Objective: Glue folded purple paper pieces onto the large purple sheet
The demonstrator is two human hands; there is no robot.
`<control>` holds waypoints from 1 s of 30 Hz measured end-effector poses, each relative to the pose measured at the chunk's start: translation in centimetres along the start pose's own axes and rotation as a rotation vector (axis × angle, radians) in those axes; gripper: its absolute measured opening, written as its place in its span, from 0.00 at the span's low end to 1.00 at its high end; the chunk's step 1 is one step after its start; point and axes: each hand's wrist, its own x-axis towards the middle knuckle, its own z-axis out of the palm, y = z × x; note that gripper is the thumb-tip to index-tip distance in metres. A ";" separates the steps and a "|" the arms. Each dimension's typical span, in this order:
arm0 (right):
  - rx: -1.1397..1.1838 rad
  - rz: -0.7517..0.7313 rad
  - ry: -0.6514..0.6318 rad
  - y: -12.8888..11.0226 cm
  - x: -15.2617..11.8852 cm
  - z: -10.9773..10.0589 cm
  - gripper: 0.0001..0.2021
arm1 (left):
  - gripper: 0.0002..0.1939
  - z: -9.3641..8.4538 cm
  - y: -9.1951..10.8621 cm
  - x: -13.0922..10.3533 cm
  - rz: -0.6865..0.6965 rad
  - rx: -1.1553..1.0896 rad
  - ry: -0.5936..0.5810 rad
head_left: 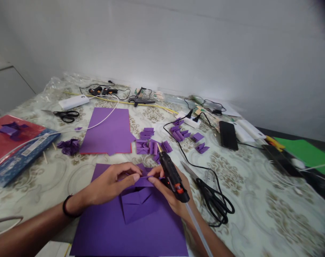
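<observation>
A large purple sheet [130, 237] lies in front of me, with a smaller folded purple piece [138, 210] on it. Above that piece, my left hand [112, 182] pinches the left part of a narrow folded purple strip [145, 181]. The strip's right part is between the thumb and fingers of my right hand [173, 200]. A black glue gun [171, 175] with an orange trigger also rests in my right hand, its nozzle pointing up and away and a clear glue stick out of its back. Some fingertips are hidden behind the strip.
Several folded purple pieces [148, 144] lie beyond my hands. Black scissors [214, 200] and a cable are at the right, near phones [228, 135] and a power strip [189, 119]. More scissors [66, 115], crumpled purple paper [68, 146] and red and blue packs [23, 160] lie left.
</observation>
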 end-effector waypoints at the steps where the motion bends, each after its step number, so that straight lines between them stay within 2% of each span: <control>1: -0.011 0.001 -0.005 0.1 -0.1 0.0 0.12 | 0.15 0.0 -0.1 0.0 -0.015 -0.033 -0.008; 5: 0.007 -0.011 -0.005 0.4 -0.1 0.0 0.12 | 0.13 0.0 -0.2 -0.1 -0.092 -0.189 -0.037; 8: 0.009 -0.042 0.062 0.2 0.2 0.1 0.12 | 0.13 0.1 -0.4 0.0 -0.112 -0.233 -0.012; 11: 0.006 -0.041 0.106 -0.2 0.3 0.3 0.13 | 0.14 0.3 -0.7 0.2 -0.085 -0.229 0.058; 15: 0.057 -0.024 0.083 -0.3 0.1 0.9 0.14 | 0.14 0.8 -1.1 0.4 -0.019 -0.200 0.189; 21: -0.001 0.036 0.134 0.4 -0.5 1.9 0.12 | 0.12 1.6 -0.7 0.3 0.071 -0.052 0.292; 26: -0.026 0.052 0.125 0.7 -0.5 2.3 0.11 | 0.10 1.4 -0.4 0.1 0.088 0.056 0.319; 30: 0.045 0.060 0.138 0.6 -0.4 2.6 0.10 | 0.08 1.3 -0.3 0.1 0.095 0.219 0.318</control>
